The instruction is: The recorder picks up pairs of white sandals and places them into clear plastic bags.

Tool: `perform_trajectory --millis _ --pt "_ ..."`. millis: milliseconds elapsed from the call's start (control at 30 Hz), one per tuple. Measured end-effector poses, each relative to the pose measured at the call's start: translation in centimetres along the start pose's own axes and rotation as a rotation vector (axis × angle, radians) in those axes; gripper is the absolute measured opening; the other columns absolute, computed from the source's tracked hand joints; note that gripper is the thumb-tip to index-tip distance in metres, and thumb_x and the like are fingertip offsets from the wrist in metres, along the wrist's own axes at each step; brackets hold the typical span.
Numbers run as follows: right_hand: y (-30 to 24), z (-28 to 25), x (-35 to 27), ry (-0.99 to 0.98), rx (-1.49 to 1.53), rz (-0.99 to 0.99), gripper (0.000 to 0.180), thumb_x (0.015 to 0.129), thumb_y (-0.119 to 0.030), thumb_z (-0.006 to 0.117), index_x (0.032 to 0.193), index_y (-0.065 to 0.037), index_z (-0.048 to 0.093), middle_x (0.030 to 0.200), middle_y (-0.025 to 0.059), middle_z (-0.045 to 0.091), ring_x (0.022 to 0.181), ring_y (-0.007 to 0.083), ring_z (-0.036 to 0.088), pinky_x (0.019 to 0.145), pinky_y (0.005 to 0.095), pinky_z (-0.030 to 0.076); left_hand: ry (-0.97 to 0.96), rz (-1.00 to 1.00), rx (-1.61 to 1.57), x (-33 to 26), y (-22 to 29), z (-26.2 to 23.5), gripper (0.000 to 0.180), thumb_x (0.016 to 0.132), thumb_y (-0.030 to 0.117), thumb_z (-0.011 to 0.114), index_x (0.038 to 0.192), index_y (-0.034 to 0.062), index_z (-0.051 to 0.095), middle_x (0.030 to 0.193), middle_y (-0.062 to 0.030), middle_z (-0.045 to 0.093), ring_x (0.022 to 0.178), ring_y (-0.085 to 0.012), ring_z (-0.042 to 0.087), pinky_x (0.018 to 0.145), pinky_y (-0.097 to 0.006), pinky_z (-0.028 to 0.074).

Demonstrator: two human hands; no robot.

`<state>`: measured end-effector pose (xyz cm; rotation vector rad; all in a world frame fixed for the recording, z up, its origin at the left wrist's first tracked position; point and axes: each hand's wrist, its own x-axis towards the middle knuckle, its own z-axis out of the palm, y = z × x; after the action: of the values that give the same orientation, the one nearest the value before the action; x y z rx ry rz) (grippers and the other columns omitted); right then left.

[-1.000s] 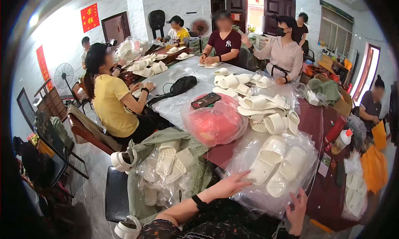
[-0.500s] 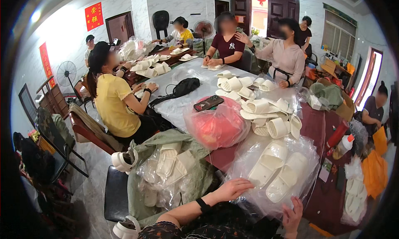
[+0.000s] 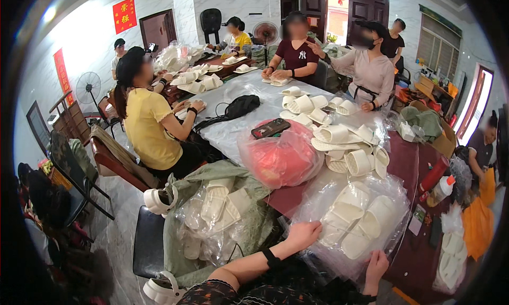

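Observation:
Just in front of me, a pair of white slide slippers [image 3: 351, 204] lies side by side on a stack of clear plastic bags [image 3: 389, 193]. Clear film seems to cover at least their near ends. My left hand [image 3: 303, 236] has its fingers closed on the plastic at the slippers' left. At the near right corner, my right hand [image 3: 377, 267] is also closed, pinching the edge of the plastic. Beyond the bags, a pile of white slippers [image 3: 331, 135] stands on the table. A black wristband [image 3: 271, 258] is on my left wrist.
To my left, a green woven sack [image 3: 183, 199] holds bagged slippers. A pink plastic bag [image 3: 281, 162] with a phone [image 3: 270, 128] on top sits beyond. Right, a red thermos [image 3: 433, 173] and white bottle [image 3: 441, 190] stand on the table. Several people work around it.
My right hand has gone from spread fingers to a closed pinch on the plastic. My left hand's outstretched fingers have curled closed. The view has shifted slightly.

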<state>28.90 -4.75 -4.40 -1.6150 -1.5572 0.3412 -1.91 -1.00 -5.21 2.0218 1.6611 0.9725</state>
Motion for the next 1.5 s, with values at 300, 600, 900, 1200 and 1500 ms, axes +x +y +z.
perform_trajectory --millis 300,600,900,1200,1500 --pt "-2.6 0.9 0.4 0.316 -0.191 -0.055 0.039 0.082 -0.009 0.066 0.119 -0.004 0.051 0.096 0.0151 0.062 0.089 0.0295 0.063 0.076 0.0396 0.049 0.010 -0.179 0.003 0.7 0.5 0.8 0.027 0.087 0.027 0.059 0.112 0.0171 0.059 0.072 -0.0090 0.067 0.069 -0.0334 0.067 0.064 -0.046 0.051" --pt "-9.2 3.1 -0.7 -0.305 -0.145 -0.720 0.018 0.083 -0.014 0.065 0.100 -0.008 0.070 0.120 0.0109 0.062 0.118 0.0331 0.053 0.103 0.0482 0.038 -0.029 -0.235 -0.122 0.9 1.1 0.2 0.030 0.087 0.025 0.057 0.115 0.0139 0.056 0.074 -0.0163 0.067 0.073 -0.0397 0.066 0.066 -0.050 0.051" --pt "-3.6 4.2 -1.1 -0.092 -0.059 -0.347 0.020 0.083 -0.006 0.065 0.102 -0.001 0.067 0.126 0.0185 0.057 0.118 0.0385 0.050 0.101 0.0488 0.040 -0.012 -0.259 -0.133 0.7 0.8 0.4 0.036 0.087 0.028 0.060 0.119 0.0138 0.053 0.076 -0.0152 0.067 0.074 -0.0386 0.065 0.067 -0.048 0.050" --pt "-3.0 4.4 -0.7 -0.054 -0.091 -0.345 0.020 0.085 -0.010 0.066 0.103 -0.002 0.067 0.125 0.0158 0.057 0.116 0.0371 0.049 0.097 0.0490 0.040 0.128 -0.132 -0.185 0.9 2.1 -0.6 0.064 0.079 0.036 0.077 0.128 0.0043 0.051 0.098 -0.0176 0.065 0.091 -0.0351 0.064 0.079 -0.043 0.051" --pt "-3.1 4.5 -1.4 -0.003 -0.021 -0.338 0.017 0.086 -0.014 0.067 0.101 -0.007 0.067 0.124 0.0135 0.059 0.116 0.0370 0.050 0.099 0.0467 0.040 -0.244 -0.404 -0.534 2.3 0.4 -0.4 0.079 0.078 0.024 0.081 0.139 -0.0062 0.044 0.098 -0.0101 0.067 0.075 -0.0150 0.061 0.065 -0.028 0.051"
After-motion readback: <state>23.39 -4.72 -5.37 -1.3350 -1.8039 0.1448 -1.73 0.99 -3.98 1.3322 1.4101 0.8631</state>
